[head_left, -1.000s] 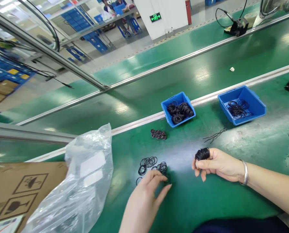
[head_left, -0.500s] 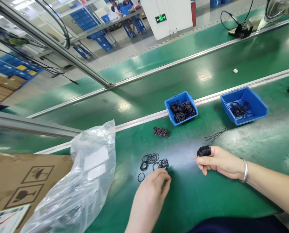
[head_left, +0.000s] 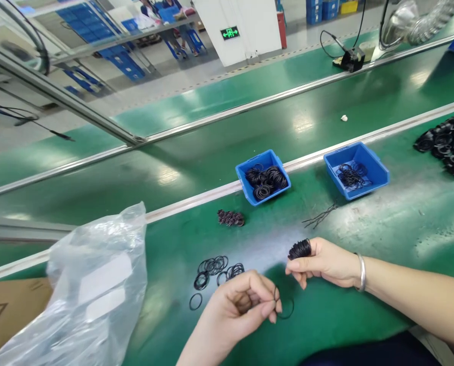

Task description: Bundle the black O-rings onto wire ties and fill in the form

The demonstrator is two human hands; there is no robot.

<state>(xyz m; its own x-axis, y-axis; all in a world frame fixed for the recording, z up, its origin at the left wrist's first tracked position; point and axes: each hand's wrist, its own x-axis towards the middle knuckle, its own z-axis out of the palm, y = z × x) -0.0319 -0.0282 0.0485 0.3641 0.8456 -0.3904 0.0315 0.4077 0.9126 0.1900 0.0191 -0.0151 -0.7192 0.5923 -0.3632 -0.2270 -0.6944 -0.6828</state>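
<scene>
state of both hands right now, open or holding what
Left hand: closed, pinching at least one thin black ring.
Right hand: closed, holding a bunch of black rings.

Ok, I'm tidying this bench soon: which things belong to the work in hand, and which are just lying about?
Belongs, it seems:
black ring at the left hand
ring bundle in the right hand
loose rings
left blue bin
right blue bin

Lying about, it seems:
plastic bag
cardboard box
small white bit
</scene>
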